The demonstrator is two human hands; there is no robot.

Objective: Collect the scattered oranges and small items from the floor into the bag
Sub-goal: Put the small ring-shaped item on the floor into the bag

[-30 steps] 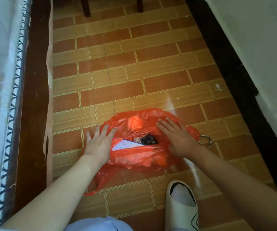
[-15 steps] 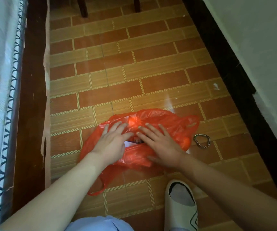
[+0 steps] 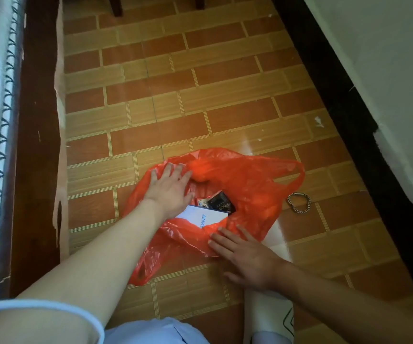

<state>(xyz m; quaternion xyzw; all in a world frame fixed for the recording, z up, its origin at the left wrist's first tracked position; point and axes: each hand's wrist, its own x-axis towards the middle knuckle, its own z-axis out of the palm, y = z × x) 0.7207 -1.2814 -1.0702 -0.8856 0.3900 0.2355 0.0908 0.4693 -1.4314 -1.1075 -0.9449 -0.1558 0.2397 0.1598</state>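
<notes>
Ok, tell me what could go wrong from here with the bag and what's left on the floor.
1. The bracelet lies on the tiles right of the bag, outside it; with both hands on the bag, it could get left behind.
2. The white box and black item sit in the wide-open mouth; lifting by one side might spill them.
3. The left hand and right hand only press flat on thin plastic, so it may slip.

Orange plastic bag (image 3: 245,184) on tiled floor (image 3: 175,95), mouth open, containing a white box (image 3: 204,217) and a black packet (image 3: 221,203). Left hand (image 3: 170,189) flat on the far rim, right hand (image 3: 245,256) flat on the near rim. Metal chain bracelet (image 3: 299,202) lies just beside the bag, on its right.
</notes>
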